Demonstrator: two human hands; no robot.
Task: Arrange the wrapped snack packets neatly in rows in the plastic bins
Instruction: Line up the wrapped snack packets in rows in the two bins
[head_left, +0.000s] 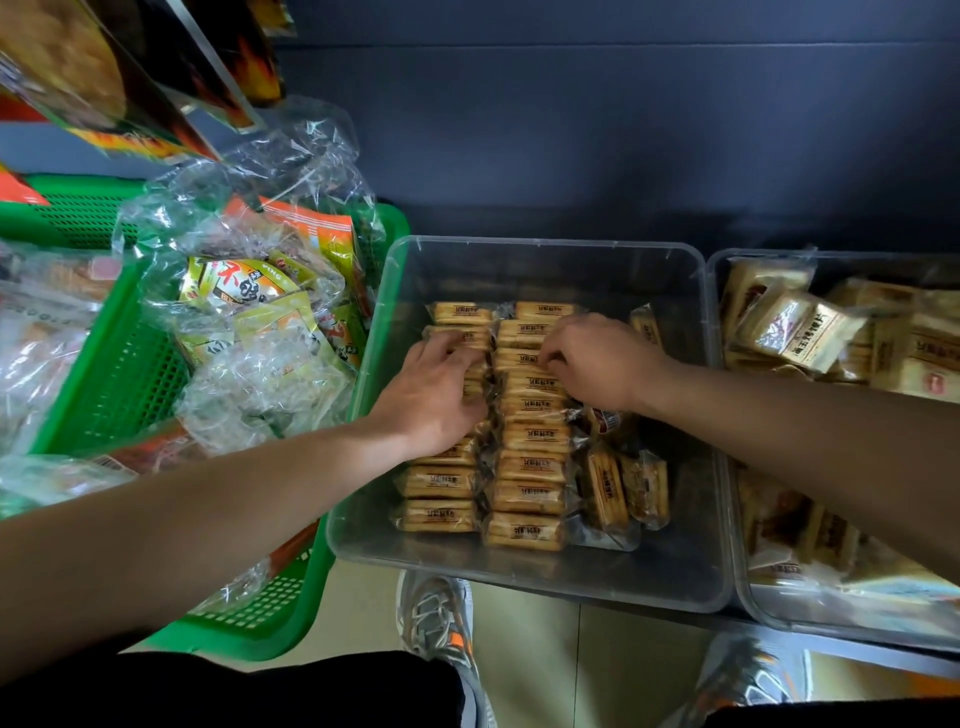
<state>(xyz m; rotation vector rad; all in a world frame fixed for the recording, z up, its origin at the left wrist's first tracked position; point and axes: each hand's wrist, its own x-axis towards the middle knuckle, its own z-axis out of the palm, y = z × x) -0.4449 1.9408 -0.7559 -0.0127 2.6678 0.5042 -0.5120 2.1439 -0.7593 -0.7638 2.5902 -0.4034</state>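
Observation:
A clear plastic bin (540, 249) in the middle holds several wrapped golden biscuit packets (530, 493) stacked in two rows, with a few loose ones (623, 483) standing to their right. My left hand (431, 384) lies on the left row, fingers curled over the packets there. Over the right row, my right hand (597, 364) pinches a packet near the far end with its fingertips. A second clear bin (727, 291) on the right holds a loose heap of similar packets (800, 327).
A green slotted basket (130, 374) at the left is full of crinkled clear bags with yellow-green snack packs (244, 291). Hanging snack bags (78, 67) fill the upper left. A dark wall stands behind the bins. My grey and orange shoes (441, 623) show on the floor below.

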